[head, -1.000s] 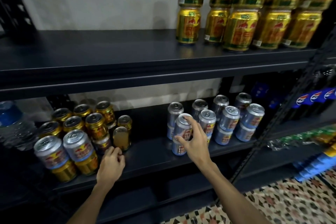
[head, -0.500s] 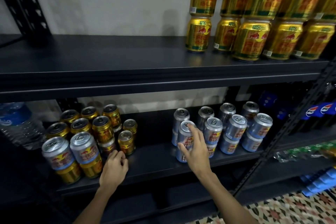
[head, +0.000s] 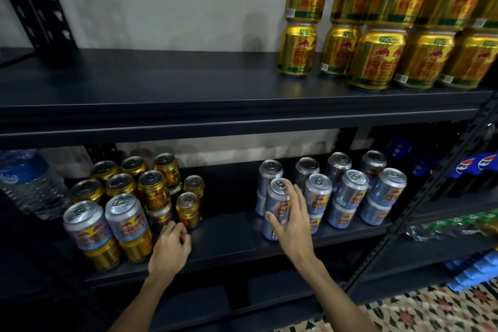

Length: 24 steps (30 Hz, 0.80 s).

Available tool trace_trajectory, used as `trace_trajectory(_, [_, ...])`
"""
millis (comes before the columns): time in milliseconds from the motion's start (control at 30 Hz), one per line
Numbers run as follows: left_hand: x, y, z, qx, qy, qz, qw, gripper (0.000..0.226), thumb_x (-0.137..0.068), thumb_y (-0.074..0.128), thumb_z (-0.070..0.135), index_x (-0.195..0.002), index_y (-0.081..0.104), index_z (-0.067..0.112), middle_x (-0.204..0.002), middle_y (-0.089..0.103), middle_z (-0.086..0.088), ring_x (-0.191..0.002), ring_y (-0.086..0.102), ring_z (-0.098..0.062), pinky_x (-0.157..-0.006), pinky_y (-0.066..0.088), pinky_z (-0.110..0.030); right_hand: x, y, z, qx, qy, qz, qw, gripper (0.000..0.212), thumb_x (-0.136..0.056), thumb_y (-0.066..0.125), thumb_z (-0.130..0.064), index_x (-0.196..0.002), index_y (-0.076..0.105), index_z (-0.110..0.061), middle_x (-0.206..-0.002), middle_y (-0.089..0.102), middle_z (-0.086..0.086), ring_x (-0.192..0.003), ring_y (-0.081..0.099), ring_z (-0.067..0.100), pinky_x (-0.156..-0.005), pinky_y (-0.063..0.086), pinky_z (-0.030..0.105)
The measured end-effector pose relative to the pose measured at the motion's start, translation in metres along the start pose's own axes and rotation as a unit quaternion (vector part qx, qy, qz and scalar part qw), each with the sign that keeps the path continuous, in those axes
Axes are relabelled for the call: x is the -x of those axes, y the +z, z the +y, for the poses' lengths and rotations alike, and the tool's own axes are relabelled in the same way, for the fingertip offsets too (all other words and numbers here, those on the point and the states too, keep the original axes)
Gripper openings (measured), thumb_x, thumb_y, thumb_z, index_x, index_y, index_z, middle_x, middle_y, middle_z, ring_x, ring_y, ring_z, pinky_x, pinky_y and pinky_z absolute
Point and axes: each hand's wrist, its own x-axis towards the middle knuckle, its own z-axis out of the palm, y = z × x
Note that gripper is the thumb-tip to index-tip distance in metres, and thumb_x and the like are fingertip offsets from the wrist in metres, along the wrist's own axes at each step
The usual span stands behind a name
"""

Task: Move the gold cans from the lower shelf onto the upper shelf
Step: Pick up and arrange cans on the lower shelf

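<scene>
Many gold cans (head: 153,188) stand grouped at the left of the lower shelf (head: 229,237); more are stacked at the right of the upper shelf (head: 161,89). The left hand (head: 169,246) is at the foot of the group with curled fingers, just beside a small can (head: 188,209); I cannot tell if it grips anything. The right hand (head: 289,213) lays straight fingers on a silver can (head: 273,201) and holds nothing. I judge the step is the reach for a gold can. The next move needs a firm grip on one can, then a lift past the shelf edge without knocking its neighbours.
</scene>
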Motion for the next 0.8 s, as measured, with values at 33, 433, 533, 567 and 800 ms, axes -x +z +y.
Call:
trace_trajectory(33, [0.0, 0.0, 0.0, -0.001, -0.002, 0.001, 1.0, 0.025, -0.081, 0.069, 0.001, -0.071, 0.051, 0.015, -0.079, 0.046, 0.003, -0.074, 0.049, -0.017, -0.063, 0.045, -0.034, 0.0, 0.0, 0.001, 0.012, -0.003, 0.003, 1.0, 0.093, -0.089, 0.078, -0.014, -0.152, 0.021, -0.052, -0.165, 0.024, -0.001, -0.155, 0.015, 0.012, -0.107, 0.019, -0.001])
trace_trajectory(433, [-0.002, 0.003, -0.002, -0.006, -0.004, 0.004, 1.0, 0.024, -0.08, 0.068, 0.002, -0.072, 0.049, 0.016, -0.078, 0.045, 0.003, -0.072, 0.048, -0.017, -0.065, 0.046, -0.035, 0.0, 0.032, -0.047, -0.014, -0.215, 0.087, 0.973, 0.047, -0.092, 0.069, -0.016, -0.137, 0.054, -0.015, -0.149, 0.044, 0.012, -0.146, 0.039, 0.023, -0.116, 0.039, 0.035])
trace_trajectory(533, [-0.002, 0.003, -0.003, -0.012, 0.001, 0.004, 1.0, 0.026, -0.081, 0.067, 0.004, -0.072, 0.048, 0.018, -0.078, 0.045, 0.003, -0.073, 0.048, -0.017, -0.067, 0.046, -0.035, 0.004, 0.059, -0.065, -0.049, -0.194, -0.054, 0.978, 0.043, -0.094, 0.066, -0.018, -0.136, 0.058, -0.017, -0.147, 0.044, 0.001, -0.14, 0.042, 0.008, -0.114, 0.037, 0.023])
trace_trajectory(567, [-0.002, 0.001, -0.005, -0.015, 0.002, 0.006, 1.0, 0.025, -0.081, 0.067, 0.005, -0.073, 0.048, 0.018, -0.078, 0.046, 0.003, -0.073, 0.049, -0.017, -0.067, 0.046, -0.034, 0.003, 0.071, -0.068, -0.055, -0.174, -0.115, 0.976, 0.044, -0.095, 0.065, -0.019, -0.138, 0.056, -0.019, -0.149, 0.041, -0.003, -0.139, 0.04, 0.001, -0.112, 0.037, 0.019])
trace_trajectory(800, [0.001, 0.002, -0.006, -0.008, -0.008, 0.009, 1.0, 0.02, -0.082, 0.065, 0.005, -0.082, 0.051, 0.018, -0.087, 0.051, -0.001, -0.081, 0.054, -0.019, -0.071, 0.049, -0.034, -0.014, 0.147, -0.054, -0.004, -0.042, -0.295, 0.954, 0.074, -0.096, 0.066, -0.025, -0.155, 0.025, -0.046, -0.162, 0.018, -0.004, -0.145, 0.035, 0.02, -0.111, 0.037, 0.026])
